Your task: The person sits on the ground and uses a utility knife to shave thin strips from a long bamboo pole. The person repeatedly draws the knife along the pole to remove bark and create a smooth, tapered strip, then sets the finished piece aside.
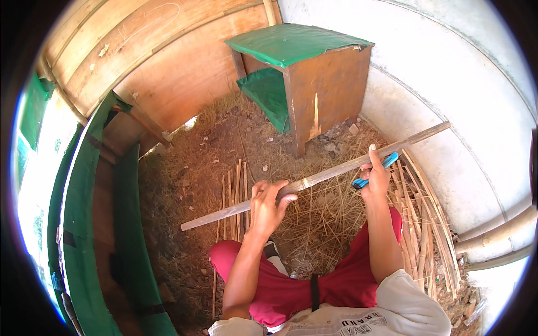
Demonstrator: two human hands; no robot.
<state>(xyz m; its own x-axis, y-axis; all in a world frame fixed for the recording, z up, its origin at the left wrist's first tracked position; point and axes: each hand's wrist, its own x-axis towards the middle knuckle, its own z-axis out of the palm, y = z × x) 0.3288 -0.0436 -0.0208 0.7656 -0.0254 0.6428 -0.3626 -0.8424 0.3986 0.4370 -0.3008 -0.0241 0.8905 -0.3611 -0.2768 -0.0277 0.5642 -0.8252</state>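
A long split bamboo strip (pixel 336 170) lies slantwise across my lap, its left end lower and nearer, its right end higher by the white wall. My left hand (pixel 268 208) closes around it left of the joint in the middle, fingers over the far edge and thumb near the joint. My right hand (pixel 378 176) grips a blue utility knife (pixel 390 160), whose body sticks out on both sides of the fist. The thumb of that hand points up against the strip. I cannot make out the knife's blade.
Split bamboo strips (pixel 423 229) are piled to my right; thinner sticks (pixel 228 196) lie beyond my left knee. Straw and shavings (pixel 319 229) cover the ground between my legs. Ahead stands a wooden box (pixel 330 92) with a green cover; green-covered shelving (pixel 131 224) is at left.
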